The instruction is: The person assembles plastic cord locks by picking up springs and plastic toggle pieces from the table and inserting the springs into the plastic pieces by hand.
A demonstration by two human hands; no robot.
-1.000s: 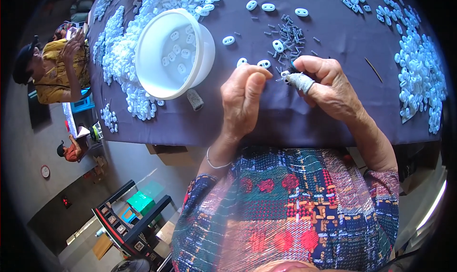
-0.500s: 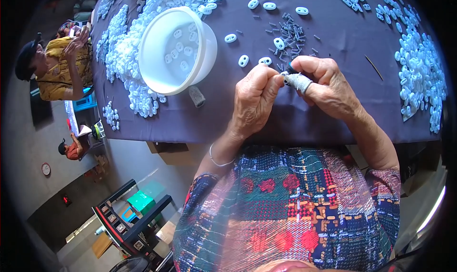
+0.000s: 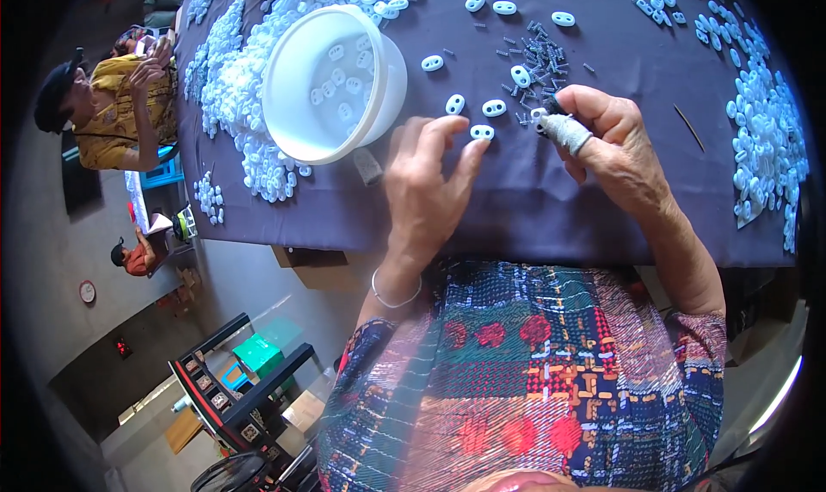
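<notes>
- While the right hand (image 3: pixel 621 152) pinches a small white two-holed piece (image 3: pixel 539 116) between thumb and index finger, it stays clear of the tabletop's front edge, near the springs; the fingers partly hide that piece.
- The right thumb wears a grey cloth wrap (image 3: pixel 566 134).
- The left hand (image 3: pixel 428 178) is spread, thumb and index finger apart, with a white oval button-like piece (image 3: pixel 482 132) right at their tips; I can't tell from here whether either one touches it.
- Just beyond, a small pile of coiled metal springs (image 3: pixel 544 55) lies on the tabletop (image 3: pixel 533 212), which is covered in dark purple cloth; more white ovals are scattered around it.
- To the left, a round white plastic tub (image 3: pixel 391 87) leans with its mouth toward that side, several ovals inside, and a grey fabric sleeve (image 3: pixel 368 167) lies next to it.
- Large heaps of white ovals line both sides, the left heap (image 3: pixel 228 96) behind the tub, the right heap (image 3: pixel 764 148) beyond a thin brown stick (image 3: pixel 688 128).
- Farther left sits a person in a yellow patterned shirt (image 3: pixel 112 87).
</notes>
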